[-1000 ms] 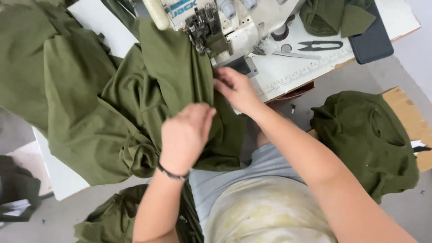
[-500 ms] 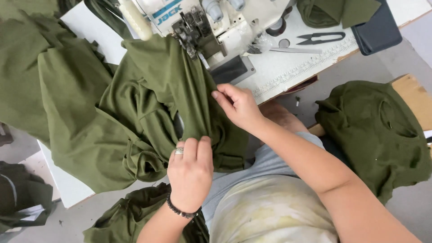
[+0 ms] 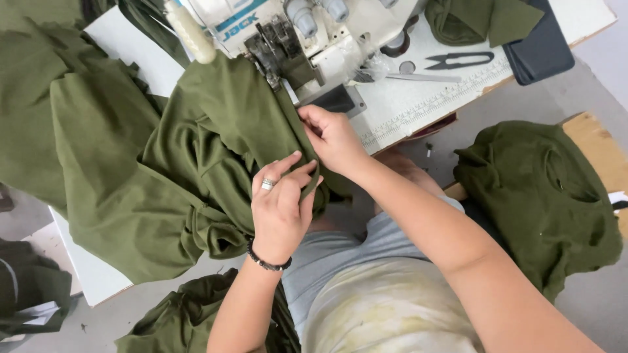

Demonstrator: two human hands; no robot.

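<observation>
Left hand (image 3: 282, 204) now pinching olive garment (image 3: 196, 170) edge just below right hand (image 3: 333, 137), likewise gripping; seam realigned toward sewing machine (image 3: 294, 33).

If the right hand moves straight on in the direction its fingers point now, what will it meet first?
The right hand points up along the olive green fabric garment toward the white sewing machine. It would probably first meet the machine's dark metal presser foot area, though depth is hard to judge.
</observation>
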